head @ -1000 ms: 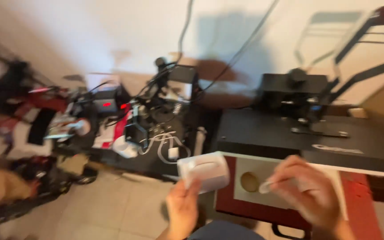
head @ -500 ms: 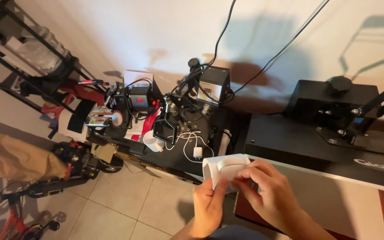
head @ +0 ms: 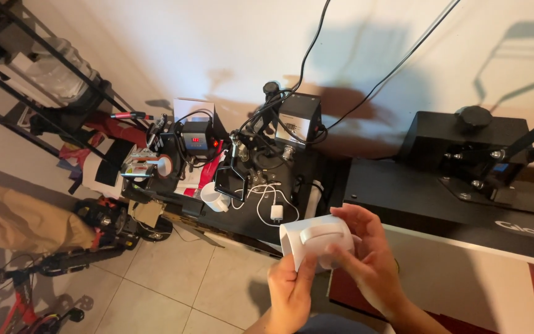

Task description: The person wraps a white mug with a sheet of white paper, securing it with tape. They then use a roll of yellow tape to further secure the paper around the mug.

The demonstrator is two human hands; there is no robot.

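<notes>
left hand [head: 290, 286] grips white mug [head: 314, 241]; right hand [head: 366, 260] cups it

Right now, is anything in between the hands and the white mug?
No. Both hands already hold the white mug: the left hand grips it from below, and the right hand wraps around its far side. Nothing shows between them.
</notes>
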